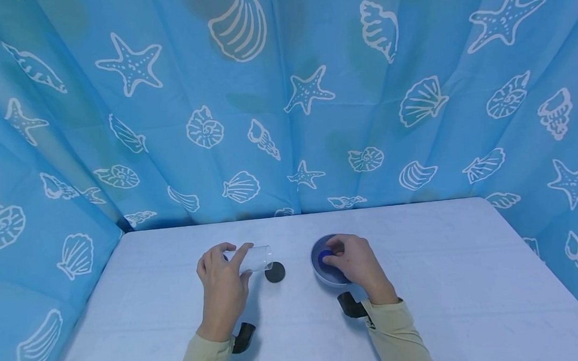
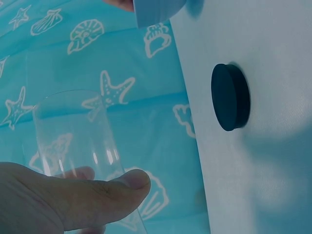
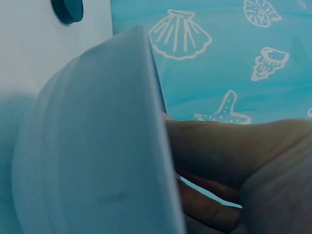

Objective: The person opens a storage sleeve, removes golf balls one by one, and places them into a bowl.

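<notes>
In the head view my left hand [image 1: 222, 288] grips a clear cylindrical jar [image 1: 259, 258], tipped on its side with its mouth towards the right. A small dark blue patch shows near the jar's left end, partly behind the fingers. The left wrist view shows the thumb pressed along the jar's clear wall [image 2: 78, 131]. My right hand [image 1: 355, 258] reaches into a grey-blue bowl [image 1: 329, 281] and pinches a small blue round object [image 1: 324, 254]. In the right wrist view the bowl's side [image 3: 97, 141] hides the fingertips.
A black round lid [image 1: 275, 272] lies on the white-covered table [image 1: 442, 260] between the jar and the bowl. Behind the table hangs a blue curtain [image 1: 276, 100] printed with shells and starfish. A dark wrist mount [image 1: 243, 337] sits at the left cuff.
</notes>
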A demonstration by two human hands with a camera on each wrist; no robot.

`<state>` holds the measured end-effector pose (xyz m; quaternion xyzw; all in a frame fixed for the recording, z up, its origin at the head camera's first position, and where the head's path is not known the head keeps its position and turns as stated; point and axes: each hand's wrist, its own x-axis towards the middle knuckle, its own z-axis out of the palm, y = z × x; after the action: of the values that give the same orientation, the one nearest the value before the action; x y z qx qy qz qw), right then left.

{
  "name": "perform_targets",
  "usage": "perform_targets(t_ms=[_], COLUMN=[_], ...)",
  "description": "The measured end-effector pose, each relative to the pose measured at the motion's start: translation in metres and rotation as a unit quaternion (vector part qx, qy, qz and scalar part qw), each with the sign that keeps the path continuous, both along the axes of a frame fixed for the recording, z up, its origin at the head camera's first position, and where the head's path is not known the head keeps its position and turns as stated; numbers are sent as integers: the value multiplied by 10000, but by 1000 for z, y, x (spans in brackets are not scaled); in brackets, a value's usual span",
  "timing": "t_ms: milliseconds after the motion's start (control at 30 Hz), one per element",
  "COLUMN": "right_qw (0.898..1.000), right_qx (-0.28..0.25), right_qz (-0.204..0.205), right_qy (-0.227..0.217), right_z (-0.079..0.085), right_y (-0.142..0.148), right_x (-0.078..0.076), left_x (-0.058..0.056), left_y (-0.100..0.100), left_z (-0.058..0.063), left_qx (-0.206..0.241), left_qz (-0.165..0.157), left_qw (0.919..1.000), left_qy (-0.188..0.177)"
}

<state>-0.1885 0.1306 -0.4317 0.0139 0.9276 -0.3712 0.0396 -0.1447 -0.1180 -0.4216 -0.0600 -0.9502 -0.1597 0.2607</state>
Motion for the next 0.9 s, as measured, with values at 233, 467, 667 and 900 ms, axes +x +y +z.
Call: perform_targets(t_ms=[233,467,667,900], right_qw=[9999,9993,9981,9962], right_qx=[-31,-150,-351,-646], right_qz=[33,-19,-117,-239], right_qy=[147,335,492,529], right_z=[1,5,11,15], right_y=[1,1,-4,-5], right_x=[0,1,4,5], left_x=[0,-1,-1,0], left_y=[-1,-1,-1,-1], left_z=[0,-1,-1,0], left_qx=[5,17,-2,17], left_qz=[12,6,25,25], left_qw=[10000,10000,10000,10000], left_qy=[-29,-62,-36,-23])
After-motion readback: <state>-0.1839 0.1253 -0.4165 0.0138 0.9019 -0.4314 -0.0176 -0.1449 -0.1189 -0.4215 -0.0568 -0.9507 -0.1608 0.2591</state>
